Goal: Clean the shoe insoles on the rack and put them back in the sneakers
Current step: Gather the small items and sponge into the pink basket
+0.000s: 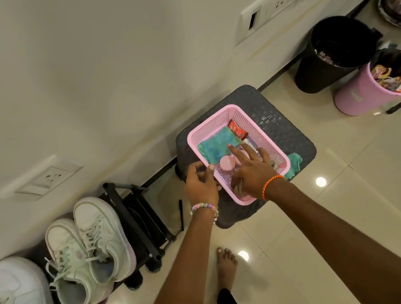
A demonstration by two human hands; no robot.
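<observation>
Near: sneakers (90,249) on rack (137,224), to my left. Left hand (201,183) loosely curled at pink basket (218,122) rim; whether it grips, cannot tell. Right hand (251,168) spread inside, holding nothing, index touching blue-green cloth (216,145) just beyond. Right nearer. Insoles not discernible.

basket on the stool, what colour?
Pink, perforated plastic basket; it shows clearly in the head view, the only one given.
</observation>
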